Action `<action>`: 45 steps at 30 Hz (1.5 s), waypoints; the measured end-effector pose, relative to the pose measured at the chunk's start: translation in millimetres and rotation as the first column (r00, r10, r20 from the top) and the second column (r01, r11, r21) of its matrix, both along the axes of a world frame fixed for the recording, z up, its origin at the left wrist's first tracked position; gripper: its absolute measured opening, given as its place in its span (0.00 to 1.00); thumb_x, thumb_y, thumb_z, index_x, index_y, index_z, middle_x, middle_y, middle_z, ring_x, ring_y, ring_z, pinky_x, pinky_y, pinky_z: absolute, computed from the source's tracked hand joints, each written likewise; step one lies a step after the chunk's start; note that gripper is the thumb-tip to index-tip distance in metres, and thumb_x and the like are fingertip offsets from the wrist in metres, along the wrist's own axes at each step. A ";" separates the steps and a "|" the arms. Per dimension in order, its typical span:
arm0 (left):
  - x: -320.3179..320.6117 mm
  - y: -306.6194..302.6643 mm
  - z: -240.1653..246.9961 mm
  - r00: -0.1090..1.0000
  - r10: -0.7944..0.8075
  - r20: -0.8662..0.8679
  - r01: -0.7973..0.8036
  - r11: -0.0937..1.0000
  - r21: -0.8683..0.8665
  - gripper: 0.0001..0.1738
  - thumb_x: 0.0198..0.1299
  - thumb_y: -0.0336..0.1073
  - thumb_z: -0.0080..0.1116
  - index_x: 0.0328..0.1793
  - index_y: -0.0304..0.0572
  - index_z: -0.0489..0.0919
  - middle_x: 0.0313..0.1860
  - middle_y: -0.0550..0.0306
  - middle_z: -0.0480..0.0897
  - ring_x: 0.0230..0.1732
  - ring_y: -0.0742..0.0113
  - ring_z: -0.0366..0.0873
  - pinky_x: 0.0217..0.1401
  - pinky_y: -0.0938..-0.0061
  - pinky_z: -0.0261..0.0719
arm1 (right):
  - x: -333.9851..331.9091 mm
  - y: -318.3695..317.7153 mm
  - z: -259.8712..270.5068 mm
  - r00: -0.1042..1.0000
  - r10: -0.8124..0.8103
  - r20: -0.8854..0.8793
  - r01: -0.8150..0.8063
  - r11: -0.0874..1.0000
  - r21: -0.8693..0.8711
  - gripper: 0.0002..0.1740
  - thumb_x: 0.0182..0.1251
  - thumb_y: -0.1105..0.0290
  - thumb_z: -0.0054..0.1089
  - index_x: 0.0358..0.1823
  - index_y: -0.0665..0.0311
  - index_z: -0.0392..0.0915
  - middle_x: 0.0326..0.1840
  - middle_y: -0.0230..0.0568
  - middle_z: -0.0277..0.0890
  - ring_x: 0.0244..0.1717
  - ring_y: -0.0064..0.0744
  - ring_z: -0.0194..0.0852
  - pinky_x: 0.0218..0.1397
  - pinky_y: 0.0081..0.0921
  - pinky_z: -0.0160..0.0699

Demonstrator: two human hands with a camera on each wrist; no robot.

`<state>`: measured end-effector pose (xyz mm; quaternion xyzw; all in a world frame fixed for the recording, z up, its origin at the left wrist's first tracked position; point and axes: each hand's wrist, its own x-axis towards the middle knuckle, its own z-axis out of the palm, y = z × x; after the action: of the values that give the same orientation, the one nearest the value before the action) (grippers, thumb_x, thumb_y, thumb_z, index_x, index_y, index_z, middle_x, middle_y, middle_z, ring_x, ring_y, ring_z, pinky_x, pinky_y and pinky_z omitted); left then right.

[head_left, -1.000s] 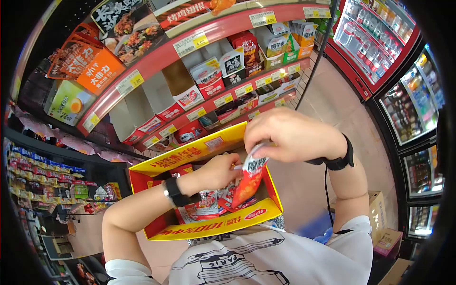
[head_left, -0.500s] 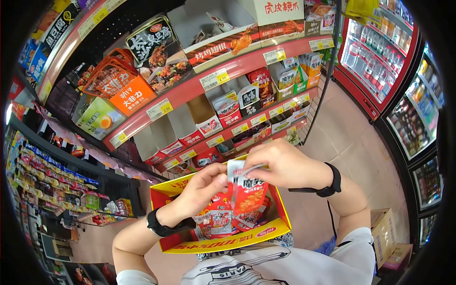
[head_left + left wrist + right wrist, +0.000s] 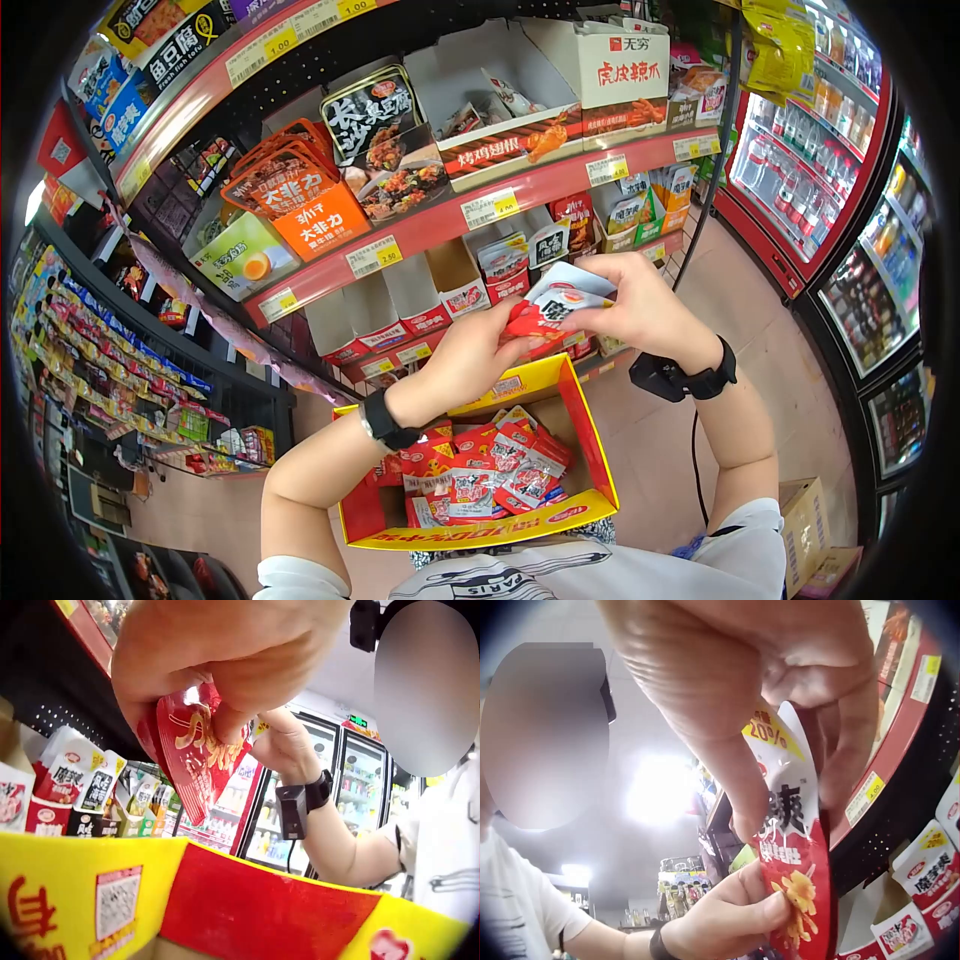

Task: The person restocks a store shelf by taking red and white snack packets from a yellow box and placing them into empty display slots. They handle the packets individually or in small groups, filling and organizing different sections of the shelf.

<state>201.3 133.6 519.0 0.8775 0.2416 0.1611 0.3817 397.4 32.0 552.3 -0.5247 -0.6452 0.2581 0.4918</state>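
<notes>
Both hands had shifted, together with the red-and-white packet, from over the opening of the yellow box to a position above and beyond its far rim, as seen from the head.

Hand state: the left hand pinched the red end of the packet between thumb and fingers. The right hand pinched its white end, thumb on the printed face. Both hands were clamped on the same item, close to each other. The packet was tilted, and the right wrist view showed its face printed with yellow pieces.

Box contents: loose packets, mainly red and silver, lay overlapping inside the yellow box.

Surroundings, referenced to the yellow box:
- Beyond the far rim stood a shelf unit with price labels along its red rail.
- Beyond and to the left of the box, an orange display pack stood on that unit.
- Well to the left of the box hung rows of snack bags.
- Beyond and to the right of the box stood a red-framed refrigerator.
- Right of the box, a cardboard carton stood on the floor.
</notes>
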 end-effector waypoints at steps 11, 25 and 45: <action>11.3 79.4 -21.4 0.997 0.054 0.063 -0.081 0.805 0.588 0.12 0.47 0.33 0.68 0.41 0.47 0.83 0.64 0.42 0.69 0.66 0.42 0.63 0.65 0.61 0.65 | 38.9 24.8 -33.9 0.915 -0.285 0.285 0.301 0.953 -0.014 0.14 0.47 0.72 0.67 0.38 0.66 0.80 0.29 0.50 0.78 0.32 0.47 0.78 0.36 0.33 0.74; 33.4 150.7 -39.1 0.990 0.136 0.029 -0.133 0.857 0.498 0.13 0.62 0.28 0.50 0.52 0.39 0.76 0.44 0.46 0.81 0.47 0.54 0.79 0.51 0.65 0.75 | 4.5 99.5 -53.5 0.859 -0.364 0.361 0.220 0.898 0.382 0.13 0.50 0.75 0.63 0.40 0.61 0.78 0.30 0.43 0.74 0.39 0.47 0.73 0.40 0.41 0.72; 30.8 156.6 -38.5 0.992 0.018 -0.125 0.021 0.951 0.308 0.33 0.51 0.24 0.60 0.65 0.34 0.63 0.50 0.45 0.76 0.50 0.60 0.74 0.53 0.68 0.72 | -10.7 132.3 -70.3 0.570 -0.537 0.622 0.254 0.835 0.488 0.14 0.54 0.76 0.50 0.42 0.62 0.79 0.40 0.42 0.78 0.51 0.46 0.71 0.55 0.42 0.65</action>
<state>232.1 290.2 480.4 0.9349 0.2366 0.1406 0.2241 386.7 164.4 481.9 -0.6206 -0.6848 -0.2128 0.3172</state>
